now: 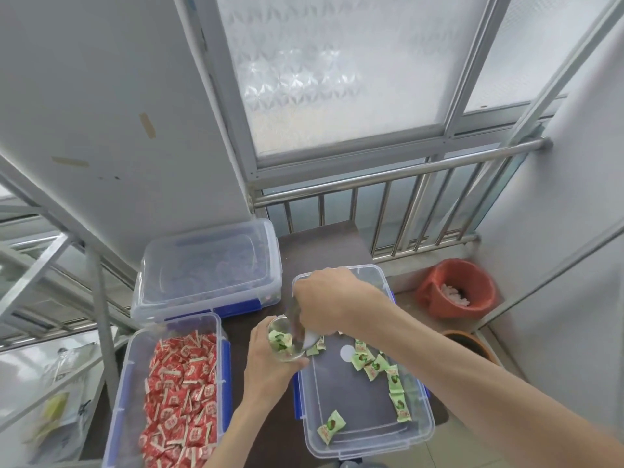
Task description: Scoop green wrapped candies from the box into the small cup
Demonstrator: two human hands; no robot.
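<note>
A clear plastic box (418,430) with blue clips sits at the lower middle. Several green wrapped candies (374,361) lie scattered on its floor, one alone near the front (331,426). My left hand (270,363) holds a small clear cup (283,339) at the box's left rim; green candies are inside the cup. My right hand (326,300) reaches over the box and grips a metal spoon (305,336), whose bowl is tipped at the cup's mouth.
A clear box of red wrapped candies (182,393) stands to the left. Behind it is a lidded clear box (209,268). An orange bin (456,288) and a brown pot (472,346) stand on the floor at the right, below a metal railing (405,170).
</note>
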